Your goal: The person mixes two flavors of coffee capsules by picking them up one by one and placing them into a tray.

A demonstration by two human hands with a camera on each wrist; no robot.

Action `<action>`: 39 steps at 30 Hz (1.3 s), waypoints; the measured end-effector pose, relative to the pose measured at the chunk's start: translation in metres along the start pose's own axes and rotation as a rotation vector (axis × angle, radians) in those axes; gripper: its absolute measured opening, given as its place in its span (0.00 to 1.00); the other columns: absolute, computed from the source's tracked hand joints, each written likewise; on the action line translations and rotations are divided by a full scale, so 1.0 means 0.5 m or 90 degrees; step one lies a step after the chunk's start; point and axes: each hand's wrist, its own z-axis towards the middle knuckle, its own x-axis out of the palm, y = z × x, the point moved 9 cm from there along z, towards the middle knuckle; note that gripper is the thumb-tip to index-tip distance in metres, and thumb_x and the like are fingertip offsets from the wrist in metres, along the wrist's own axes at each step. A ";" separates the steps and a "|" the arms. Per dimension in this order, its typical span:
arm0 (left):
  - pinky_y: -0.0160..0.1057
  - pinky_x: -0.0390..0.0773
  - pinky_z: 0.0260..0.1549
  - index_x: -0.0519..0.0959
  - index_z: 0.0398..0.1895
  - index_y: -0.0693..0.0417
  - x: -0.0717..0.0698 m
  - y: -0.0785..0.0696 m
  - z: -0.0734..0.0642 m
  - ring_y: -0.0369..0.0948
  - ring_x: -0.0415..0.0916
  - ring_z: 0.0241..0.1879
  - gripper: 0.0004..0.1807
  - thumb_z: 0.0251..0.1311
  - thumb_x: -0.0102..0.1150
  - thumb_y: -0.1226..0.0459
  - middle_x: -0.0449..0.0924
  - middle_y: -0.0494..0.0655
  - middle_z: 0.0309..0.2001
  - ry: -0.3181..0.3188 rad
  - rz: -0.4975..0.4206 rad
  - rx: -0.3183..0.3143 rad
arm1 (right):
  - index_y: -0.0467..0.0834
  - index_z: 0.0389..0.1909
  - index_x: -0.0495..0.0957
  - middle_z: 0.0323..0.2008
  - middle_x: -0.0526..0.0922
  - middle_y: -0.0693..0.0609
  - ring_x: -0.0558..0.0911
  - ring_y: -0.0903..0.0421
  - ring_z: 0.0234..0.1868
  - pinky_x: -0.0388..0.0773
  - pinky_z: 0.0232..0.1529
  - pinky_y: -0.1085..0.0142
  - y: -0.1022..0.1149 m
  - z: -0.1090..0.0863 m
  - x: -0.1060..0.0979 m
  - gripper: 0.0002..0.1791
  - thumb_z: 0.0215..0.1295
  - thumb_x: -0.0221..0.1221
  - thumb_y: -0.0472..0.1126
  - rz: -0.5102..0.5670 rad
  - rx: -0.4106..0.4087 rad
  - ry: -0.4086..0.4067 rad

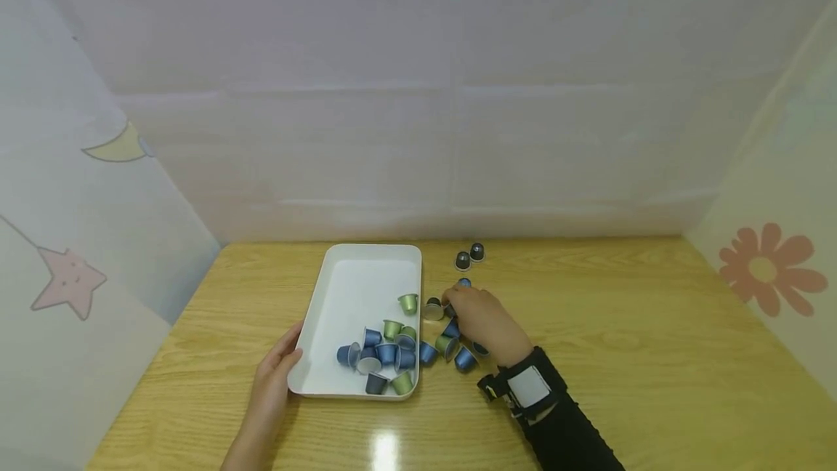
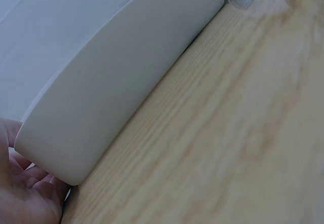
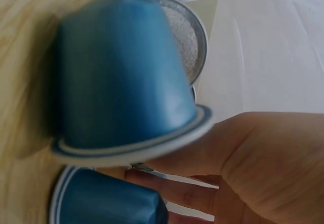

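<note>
A white tray (image 1: 346,275) lies on the wooden table with several blue, green and dark coffee capsules (image 1: 386,353) in its near right part. My left hand (image 1: 273,368) grips its near left corner, thumb at the rim; in the left wrist view the fingers curl under the tray wall (image 2: 111,77). To the right of the tray, my right hand (image 1: 490,322) reaches down into a loose group of capsules and pinches a dark coffee capsule (image 1: 450,310) at its fingertips. A large blue capsule (image 3: 121,77) covers most of those fingertips in the right wrist view.
Beside the tray's right wall lie loose blue capsules (image 1: 465,360) and a green one (image 1: 447,346). Two black capsules (image 1: 470,256) stand farther back, near the table's far edge. A pale cloth wall (image 1: 451,129) rises behind the table (image 1: 628,325).
</note>
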 end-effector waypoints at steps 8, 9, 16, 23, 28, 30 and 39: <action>0.09 0.60 0.48 0.54 0.72 0.58 0.000 0.001 -0.001 0.46 0.48 0.71 0.26 0.71 0.36 0.66 0.51 0.55 0.75 0.000 -0.005 0.002 | 0.40 0.43 0.80 0.39 0.83 0.45 0.80 0.51 0.33 0.82 0.34 0.56 -0.002 -0.004 -0.009 0.14 0.55 0.59 0.28 -0.009 0.008 0.004; 0.09 0.60 0.48 0.55 0.72 0.58 0.000 0.000 0.000 0.45 0.48 0.71 0.26 0.71 0.36 0.66 0.51 0.55 0.75 0.000 -0.004 0.005 | 0.40 0.44 0.80 0.39 0.83 0.45 0.80 0.51 0.32 0.82 0.34 0.56 -0.001 -0.004 -0.013 0.15 0.54 0.60 0.28 -0.009 0.008 0.004; 0.10 0.61 0.49 0.55 0.71 0.57 0.003 -0.002 0.002 0.43 0.50 0.70 0.26 0.71 0.36 0.66 0.52 0.54 0.74 0.000 -0.004 0.004 | 0.41 0.45 0.79 0.43 0.83 0.44 0.81 0.50 0.37 0.83 0.38 0.55 0.014 -0.010 -0.043 0.17 0.52 0.64 0.32 -0.020 -0.008 -0.020; 0.10 0.61 0.49 0.55 0.72 0.57 0.002 -0.001 0.001 0.44 0.49 0.71 0.26 0.71 0.37 0.65 0.51 0.54 0.75 0.004 0.001 0.002 | 0.40 0.46 0.79 0.39 0.85 0.45 0.81 0.51 0.36 0.84 0.37 0.57 0.078 -0.020 -0.065 0.15 0.56 0.62 0.35 -0.049 -0.086 -0.077; 0.08 0.61 0.48 0.55 0.71 0.58 -0.003 0.000 -0.001 0.31 0.54 0.66 0.27 0.71 0.38 0.63 0.51 0.57 0.74 -0.005 0.013 0.010 | 0.41 0.45 0.79 0.35 0.85 0.48 0.81 0.53 0.33 0.83 0.34 0.59 0.138 -0.038 -0.073 0.16 0.55 0.63 0.41 -0.095 -0.142 -0.105; 0.08 0.61 0.48 0.56 0.71 0.58 -0.005 0.001 -0.002 0.25 0.56 0.64 0.27 0.71 0.39 0.63 0.52 0.58 0.74 -0.006 0.014 0.014 | 0.42 0.44 0.79 0.34 0.85 0.50 0.82 0.54 0.34 0.83 0.35 0.59 0.160 -0.046 -0.072 0.16 0.55 0.63 0.42 -0.120 -0.156 -0.110; 0.09 0.61 0.48 0.55 0.72 0.57 -0.001 0.004 -0.002 0.35 0.51 0.69 0.27 0.71 0.39 0.62 0.51 0.55 0.75 -0.003 0.007 -0.007 | 0.48 0.40 0.81 0.30 0.85 0.56 0.79 0.59 0.30 0.78 0.31 0.65 0.248 -0.076 -0.054 0.11 0.58 0.61 0.46 -0.250 -0.219 -0.154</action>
